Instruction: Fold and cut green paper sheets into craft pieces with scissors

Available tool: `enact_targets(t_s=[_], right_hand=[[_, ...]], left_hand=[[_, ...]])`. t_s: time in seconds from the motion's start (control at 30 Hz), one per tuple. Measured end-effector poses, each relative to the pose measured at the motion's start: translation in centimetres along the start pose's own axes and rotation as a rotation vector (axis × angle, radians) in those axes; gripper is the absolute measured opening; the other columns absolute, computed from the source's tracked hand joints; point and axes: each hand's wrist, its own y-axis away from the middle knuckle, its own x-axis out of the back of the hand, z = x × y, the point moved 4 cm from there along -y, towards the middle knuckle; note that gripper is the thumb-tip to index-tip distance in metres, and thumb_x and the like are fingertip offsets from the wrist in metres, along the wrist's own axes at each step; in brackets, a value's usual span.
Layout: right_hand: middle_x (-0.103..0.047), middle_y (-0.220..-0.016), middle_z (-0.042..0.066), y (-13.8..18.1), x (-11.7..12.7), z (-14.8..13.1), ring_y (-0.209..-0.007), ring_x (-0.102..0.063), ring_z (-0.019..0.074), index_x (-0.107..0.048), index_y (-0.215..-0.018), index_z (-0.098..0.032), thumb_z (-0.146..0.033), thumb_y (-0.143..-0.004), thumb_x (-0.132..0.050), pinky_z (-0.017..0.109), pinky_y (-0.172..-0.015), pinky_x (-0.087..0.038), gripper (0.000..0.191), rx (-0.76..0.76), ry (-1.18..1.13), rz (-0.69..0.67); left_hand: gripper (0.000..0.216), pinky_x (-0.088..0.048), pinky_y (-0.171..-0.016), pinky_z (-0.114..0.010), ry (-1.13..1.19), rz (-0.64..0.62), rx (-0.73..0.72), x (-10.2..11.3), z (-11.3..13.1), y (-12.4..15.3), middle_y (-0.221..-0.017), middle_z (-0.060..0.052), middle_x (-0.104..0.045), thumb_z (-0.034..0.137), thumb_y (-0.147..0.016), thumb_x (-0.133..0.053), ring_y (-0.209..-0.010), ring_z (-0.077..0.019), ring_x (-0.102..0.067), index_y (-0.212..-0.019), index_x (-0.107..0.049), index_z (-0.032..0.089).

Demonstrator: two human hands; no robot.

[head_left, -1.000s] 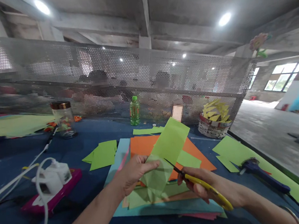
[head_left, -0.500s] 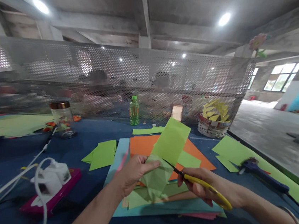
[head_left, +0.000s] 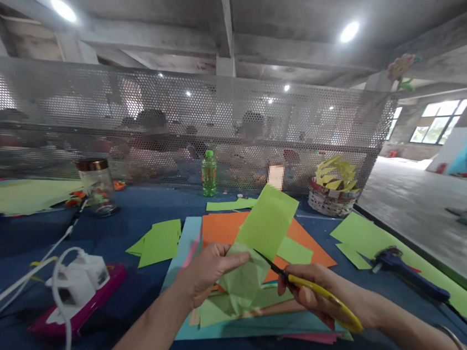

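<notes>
Scissors [head_left: 332, 302] sat gripped in closed right hand [head_left: 313, 300]; left hand [head_left: 204, 272] pinched green paper [head_left: 266, 224]. Basket [head_left: 326, 203] held yellow paper shapes [head_left: 335, 172]; jar [head_left: 96, 186] contents unclear.

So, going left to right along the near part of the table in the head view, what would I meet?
White power adapter → left hand → green paper it holds → right hand gripping yellow scissors → blue glue gun.
</notes>
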Motion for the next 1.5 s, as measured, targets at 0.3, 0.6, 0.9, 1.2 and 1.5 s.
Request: enact_targets(t_s=[0.3,0.6,0.9,1.2,1.5], right_hand=[[-0.043,-0.061,-0.006,-0.2,-0.3,-0.2,-0.041,-0.038,0.004,-0.055,-0.107,-0.017,-0.067,-0.087,-0.044,0.013,-0.037,-0.032,0.055,-0.023,-0.022,0.018],[-0.036,-0.053,-0.009,-0.2,-0.8,-0.4,-0.038,-0.037,0.0047,-0.054,-0.104,-0.017,-0.066,-0.09,-0.04,0.013,-0.035,-0.029,0.053,0.009,-0.037,0.016],[-0.036,-0.048,-0.01,-0.3,-1.0,-0.7,-0.036,-0.035,0.0049,-0.054,-0.104,-0.016,-0.067,-0.089,-0.04,0.013,-0.033,-0.028,0.055,-0.02,-0.022,0.038],[-0.036,-0.053,-0.008,-0.4,-1.1,-0.8,-0.038,-0.036,0.0043,-0.053,-0.101,-0.016,-0.065,-0.091,-0.037,0.013,-0.034,-0.026,0.053,0.013,0.065,0.06],[-0.04,-0.056,-0.008,-0.5,-1.6,0.2,-0.041,-0.04,0.0053,-0.05,-0.107,-0.016,-0.065,-0.091,-0.037,0.014,-0.036,-0.03,0.053,0.03,0.02,0.041]], left_hand=[[0.03,-0.051,-0.064,-0.027,0.021,0.009,0.016,-0.1,0.0,0.1,-0.076,-0.007,-0.075,0.042,-0.069,-0.078,-0.067,-0.0198,-0.069,-0.082,-0.076,0.015],[0.031,-0.053,-0.066,-0.028,0.017,-0.004,0.002,-0.1,-0.2,0.0,-0.081,-0.008,-0.076,0.042,-0.069,-0.077,-0.069,-0.02,-0.07,-0.083,-0.076,0.015],[0.029,-0.053,-0.065,-0.028,0.022,0.019,0.002,0.0,0.0,0.1,-0.078,-0.007,-0.076,0.041,-0.068,-0.078,-0.069,-0.0197,-0.07,-0.083,-0.077,0.016],[0.031,-0.053,-0.069,-0.03,0.026,0.009,-0.005,0.3,-0.1,0.0,-0.081,-0.008,-0.076,0.041,-0.068,-0.078,-0.072,-0.0213,-0.07,-0.085,-0.076,0.015],[0.03,-0.051,-0.065,-0.027,0.021,-0.035,-0.003,-0.4,-0.3,0.3,-0.076,-0.008,-0.075,0.04,-0.068,-0.077,-0.066,-0.0184,-0.068,-0.08,-0.075,0.013]])
